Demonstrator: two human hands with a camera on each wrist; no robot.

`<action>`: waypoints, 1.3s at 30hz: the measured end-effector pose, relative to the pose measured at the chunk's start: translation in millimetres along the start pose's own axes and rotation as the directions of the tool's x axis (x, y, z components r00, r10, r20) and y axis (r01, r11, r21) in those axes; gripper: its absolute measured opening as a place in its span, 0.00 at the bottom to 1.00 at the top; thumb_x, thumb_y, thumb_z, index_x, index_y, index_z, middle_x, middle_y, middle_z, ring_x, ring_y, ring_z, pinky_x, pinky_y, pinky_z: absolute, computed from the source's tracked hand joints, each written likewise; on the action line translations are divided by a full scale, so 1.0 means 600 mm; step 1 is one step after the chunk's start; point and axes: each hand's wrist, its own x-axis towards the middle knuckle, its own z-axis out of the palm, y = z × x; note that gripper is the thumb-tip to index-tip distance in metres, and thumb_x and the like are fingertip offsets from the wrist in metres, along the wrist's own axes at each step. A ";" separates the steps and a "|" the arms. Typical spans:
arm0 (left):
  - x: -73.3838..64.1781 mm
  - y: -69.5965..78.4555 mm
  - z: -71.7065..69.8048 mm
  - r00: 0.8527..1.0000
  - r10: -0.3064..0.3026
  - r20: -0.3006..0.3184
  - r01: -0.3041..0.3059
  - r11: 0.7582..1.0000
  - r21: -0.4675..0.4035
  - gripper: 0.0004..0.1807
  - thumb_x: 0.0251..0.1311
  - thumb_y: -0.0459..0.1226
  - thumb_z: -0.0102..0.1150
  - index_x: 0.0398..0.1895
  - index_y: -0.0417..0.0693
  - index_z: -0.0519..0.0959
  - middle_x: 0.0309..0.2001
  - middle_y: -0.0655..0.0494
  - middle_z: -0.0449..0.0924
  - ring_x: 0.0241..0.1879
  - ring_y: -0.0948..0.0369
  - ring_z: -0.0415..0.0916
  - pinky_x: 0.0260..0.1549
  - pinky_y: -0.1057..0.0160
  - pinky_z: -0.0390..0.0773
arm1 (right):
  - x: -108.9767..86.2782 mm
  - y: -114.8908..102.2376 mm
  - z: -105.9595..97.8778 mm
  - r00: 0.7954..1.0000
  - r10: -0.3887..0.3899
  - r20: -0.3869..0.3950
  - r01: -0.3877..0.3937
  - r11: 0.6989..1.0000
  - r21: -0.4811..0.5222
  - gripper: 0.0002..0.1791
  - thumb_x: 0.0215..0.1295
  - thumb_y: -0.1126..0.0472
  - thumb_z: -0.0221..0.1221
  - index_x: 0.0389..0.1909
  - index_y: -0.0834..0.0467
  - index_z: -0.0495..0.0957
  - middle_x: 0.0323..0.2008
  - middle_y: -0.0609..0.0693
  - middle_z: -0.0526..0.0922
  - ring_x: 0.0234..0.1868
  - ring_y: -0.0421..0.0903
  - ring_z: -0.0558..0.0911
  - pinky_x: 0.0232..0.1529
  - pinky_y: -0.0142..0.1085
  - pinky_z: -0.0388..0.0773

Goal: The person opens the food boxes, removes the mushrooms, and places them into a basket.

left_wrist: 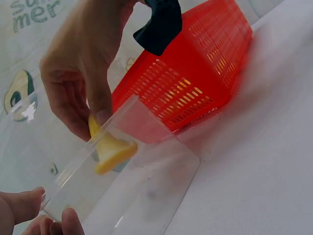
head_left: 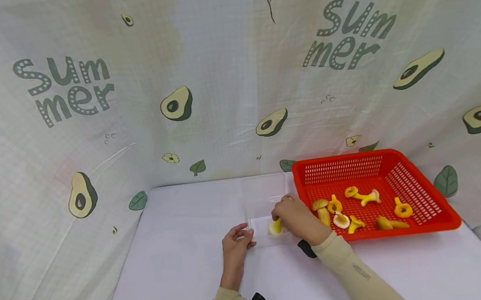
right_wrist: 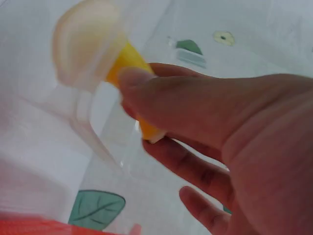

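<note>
A clear plastic box (head_left: 262, 240) with its lid (head_left: 263, 186) raised at the back stands on the white table. My left hand (head_left: 236, 247) holds the box's left edge between thumb and fingers, as the left wrist view shows. With thumb and fingers my right hand (head_left: 294, 216) pinches a yellow mushroom (left_wrist: 115, 152) by its stem. The mushroom's pale, wide cap (right_wrist: 85, 41) points down inside the box and shows through the clear wall. Whether the cap touches the box floor, I cannot tell.
Right of the box stands a red perforated basket (head_left: 443, 220) holding several mushrooms, among them a yellow one (head_left: 403, 208) and a brown-capped one (head_left: 322, 212). The white table (head_left: 169, 272) meets a printed cloth (head_left: 216, 75) at the back.
</note>
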 end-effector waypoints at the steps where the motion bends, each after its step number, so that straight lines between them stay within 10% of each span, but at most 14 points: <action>1: 0.000 0.000 0.000 1.000 0.001 0.000 -0.001 1.000 0.004 0.21 0.67 0.26 0.67 0.60 0.26 0.78 0.37 0.52 0.78 0.33 0.61 0.76 0.31 0.68 0.88 | -0.004 0.002 -0.004 1.000 -0.008 -0.024 0.008 1.000 -0.005 0.07 0.57 0.68 0.77 0.35 0.55 0.92 0.35 0.50 0.90 0.46 0.55 0.82 0.63 0.51 0.77; 15: -0.003 0.004 0.000 1.000 0.019 0.021 -0.019 1.000 0.002 0.22 0.66 0.26 0.67 0.61 0.25 0.77 0.37 0.52 0.78 0.34 0.62 0.76 0.32 0.68 0.87 | -0.083 0.054 -0.064 0.948 0.023 -0.316 0.004 0.996 0.084 0.14 0.49 0.70 0.80 0.37 0.56 0.90 0.36 0.47 0.89 0.45 0.51 0.82 0.58 0.53 0.77; 39: 0.000 0.003 -0.006 0.998 0.007 0.070 -0.007 1.000 0.001 0.22 0.69 0.27 0.65 0.63 0.26 0.75 0.38 0.54 0.77 0.34 0.63 0.75 0.35 0.68 0.87 | -0.189 0.150 -0.089 0.906 0.209 -0.368 -0.185 0.978 0.101 0.15 0.52 0.70 0.78 0.42 0.59 0.90 0.39 0.53 0.89 0.48 0.61 0.83 0.56 0.63 0.75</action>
